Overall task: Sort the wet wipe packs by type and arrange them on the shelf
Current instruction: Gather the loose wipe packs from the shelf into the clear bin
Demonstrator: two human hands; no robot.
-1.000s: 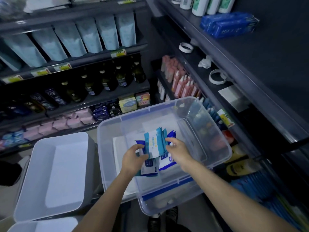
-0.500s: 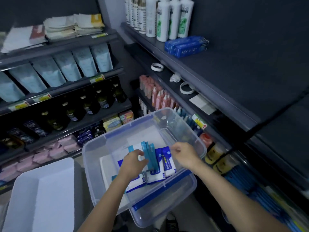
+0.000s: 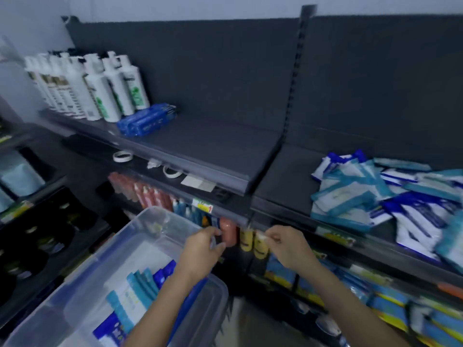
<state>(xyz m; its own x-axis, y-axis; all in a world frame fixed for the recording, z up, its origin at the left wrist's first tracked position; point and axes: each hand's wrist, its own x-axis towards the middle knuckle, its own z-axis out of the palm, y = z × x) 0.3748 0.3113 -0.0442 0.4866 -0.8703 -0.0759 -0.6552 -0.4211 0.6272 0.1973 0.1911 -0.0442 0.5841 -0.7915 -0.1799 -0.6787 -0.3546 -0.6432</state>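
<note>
**A:** Both hands up at the shelf front! The left hand point(image 3: 201, 249) is over the far corner of the clear bin point(image 3: 117, 236) with its fingers curled. There's no pack in view in it, and the blur hides whether it grips the rim.

**B:** The right hand point(image 3: 288, 246) is just beside it, apart, fingers bent, thumb and fingertips drawn close by the shelf edge. I can't tell if they pinch anything.

**A:** And the wet wipe packs point(image 3: 140, 289)?

**B:** Teal ones and blue-and-white ones are lying in the bin, under the left forearm. A bigger mixed pile point(image 3: 370, 196) is sprawled on the shelf point(image 3: 283, 191) off to the right.

**A:** Any writing?

**B:** It's all too smeared. There's a yellow price tag point(image 3: 203, 207) with red print that I can't read. The white bottles point(image 3: 105, 88) up top have green or brown labels, also unreadable, and dark blue packs point(image 3: 146, 118) sit beside them.
</note>
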